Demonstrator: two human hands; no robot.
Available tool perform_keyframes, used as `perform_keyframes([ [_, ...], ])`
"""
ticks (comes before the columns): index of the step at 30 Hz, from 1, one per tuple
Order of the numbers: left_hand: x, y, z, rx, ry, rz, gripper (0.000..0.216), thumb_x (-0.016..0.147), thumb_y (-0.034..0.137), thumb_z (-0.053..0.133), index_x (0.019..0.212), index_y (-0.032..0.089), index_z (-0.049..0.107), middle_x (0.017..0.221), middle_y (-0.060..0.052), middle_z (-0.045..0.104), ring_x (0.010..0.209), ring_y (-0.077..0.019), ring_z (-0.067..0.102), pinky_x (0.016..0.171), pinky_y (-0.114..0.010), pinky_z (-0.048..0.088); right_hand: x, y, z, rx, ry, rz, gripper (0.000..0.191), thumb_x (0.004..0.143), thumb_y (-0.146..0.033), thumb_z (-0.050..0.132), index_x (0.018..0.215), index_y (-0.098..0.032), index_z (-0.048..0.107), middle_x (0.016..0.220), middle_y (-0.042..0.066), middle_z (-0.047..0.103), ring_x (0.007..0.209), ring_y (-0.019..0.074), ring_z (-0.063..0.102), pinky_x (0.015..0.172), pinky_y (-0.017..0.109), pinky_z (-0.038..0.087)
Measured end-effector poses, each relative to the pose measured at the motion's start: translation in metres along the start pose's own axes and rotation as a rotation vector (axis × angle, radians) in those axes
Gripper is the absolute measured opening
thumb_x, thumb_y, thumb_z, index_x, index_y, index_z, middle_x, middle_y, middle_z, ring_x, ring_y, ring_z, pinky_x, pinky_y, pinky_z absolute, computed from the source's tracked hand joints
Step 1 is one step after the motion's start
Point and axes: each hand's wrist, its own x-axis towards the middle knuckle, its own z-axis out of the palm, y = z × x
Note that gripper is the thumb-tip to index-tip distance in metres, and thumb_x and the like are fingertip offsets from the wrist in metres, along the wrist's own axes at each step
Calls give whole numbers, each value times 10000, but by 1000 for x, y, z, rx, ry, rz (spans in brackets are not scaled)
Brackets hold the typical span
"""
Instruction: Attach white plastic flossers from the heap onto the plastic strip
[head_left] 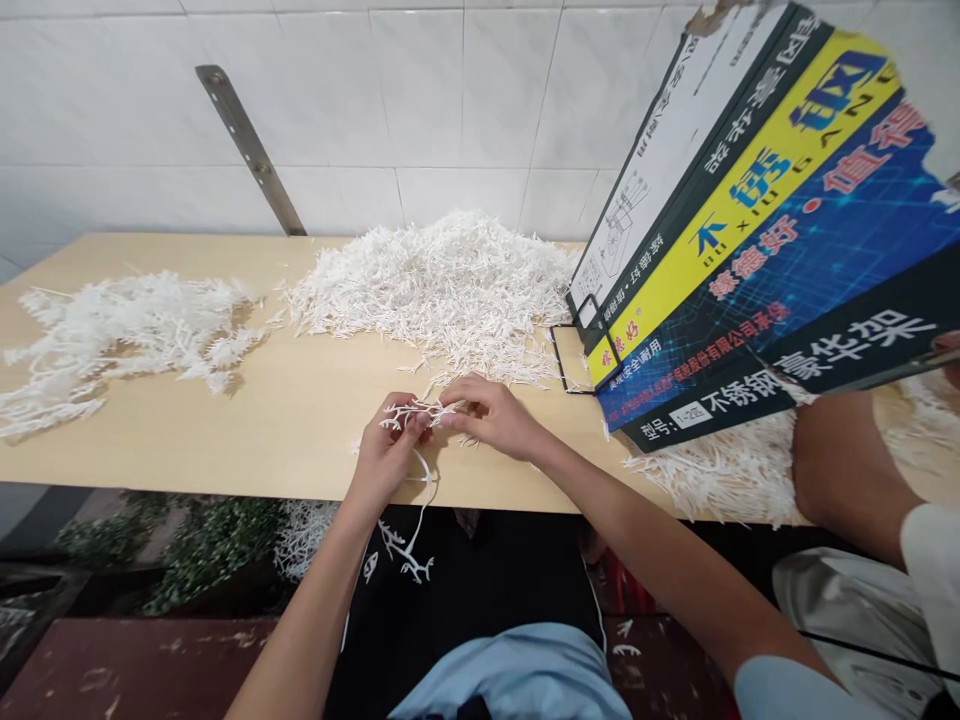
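Note:
Above the table's front edge, my left hand [386, 450] pinches a white branched plastic sprig [401, 412] whose thin prongs stick out past the fingers. My right hand [491, 415] meets it from the right, with thumb and fingers closed at the sprig's other end. From below the left hand a thin white strand [429, 485] hangs over the edge, and a branched white piece [409, 558] lies against the dark clothing on my lap. Just beyond my hands, a large heap of small white pieces [442, 275] spreads over the wooden table [300, 420].
Longer white sprigs [142, 320] lie in a loose pile at the left. A printed cardboard sheet [750, 230] stands at the right beside a black wire frame [577, 355]. Past it are more white pieces [720, 480] and another person's arm [847, 470]. Green foliage [217, 550] sits below the table.

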Motion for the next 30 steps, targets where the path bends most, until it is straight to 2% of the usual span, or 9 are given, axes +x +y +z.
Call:
perform_keyframes([
  [3, -2, 3, 0, 81, -38, -16, 285, 944, 454, 679, 1061, 199, 628, 782, -1, 654, 665, -146, 607, 665, -267, 499, 1, -2, 0, 107, 51, 63, 208, 917, -384, 733, 1004, -198, 765, 1038, 72, 709, 937, 193, 643, 744, 294, 486],
  [7, -5, 11, -1, 196, -53, 55, 269, 959, 452, 637, 1037, 198, 677, 1070, -63, 654, 782, -161, 620, 670, -269, 494, 1, -7, -3, 146, 58, 111, 234, 909, -410, 729, 905, -176, 729, 953, 45, 689, 819, 161, 614, 702, 272, 459],
  [11, -6, 14, -1, 272, -104, 23, 282, 957, 466, 641, 1057, 203, 664, 929, -32, 645, 812, -176, 599, 684, -262, 451, -1, -7, -3, 91, -43, 166, 273, 926, -430, 698, 856, -167, 709, 767, -4, 630, 647, 119, 526, 601, 250, 386],
  [14, -4, 10, 0, 276, -90, 75, 301, 979, 473, 616, 907, 189, 688, 920, -29, 600, 793, -160, 568, 679, -264, 421, -1, -4, -2, -23, -79, 131, 284, 927, -421, 698, 806, -164, 708, 722, -15, 601, 619, 109, 488, 581, 247, 350],
  [16, -3, 6, -1, 275, -43, 133, 340, 982, 462, 618, 804, 182, 691, 931, -31, 558, 787, -153, 541, 687, -272, 409, -1, -4, -2, -71, -79, 97, 235, 932, -397, 696, 885, -171, 740, 835, 15, 669, 691, 125, 548, 626, 252, 397],
  [18, -2, 2, -3, 269, -1, 176, 328, 972, 454, 639, 794, 190, 719, 923, -32, 523, 809, -165, 528, 715, -283, 414, 0, -5, -2, -93, -79, 56, 226, 945, -369, 685, 1074, -198, 762, 1083, 65, 725, 876, 167, 628, 765, 290, 475],
  [21, -2, 1, -7, 275, 14, 285, 302, 963, 467, 646, 848, 224, 783, 986, -55, 516, 924, -208, 531, 824, -323, 450, 3, -9, -1, -58, -146, -4, 358, 954, -349, 683, 1297, -249, 707, 1341, 98, 675, 1178, 233, 605, 993, 394, 477],
  [26, -5, 8, -6, 368, -54, 395, 375, 968, 552, 590, 920, 278, 841, 1357, -109, 515, 1102, -274, 504, 931, -417, 487, 1, -23, 0, 212, -411, 13, 487, 940, -286, 690, 1422, -260, 623, 1333, 82, 684, 1180, 242, 630, 979, 388, 494],
  [30, -4, 7, -6, 327, -78, 401, 325, 963, 534, 614, 1027, 309, 840, 1519, -83, 453, 1195, -285, 503, 1045, -478, 479, -2, -30, 2, 181, -322, -3, 525, 895, -271, 750, 1407, -276, 636, 1319, 74, 684, 1131, 229, 646, 948, 346, 483],
])
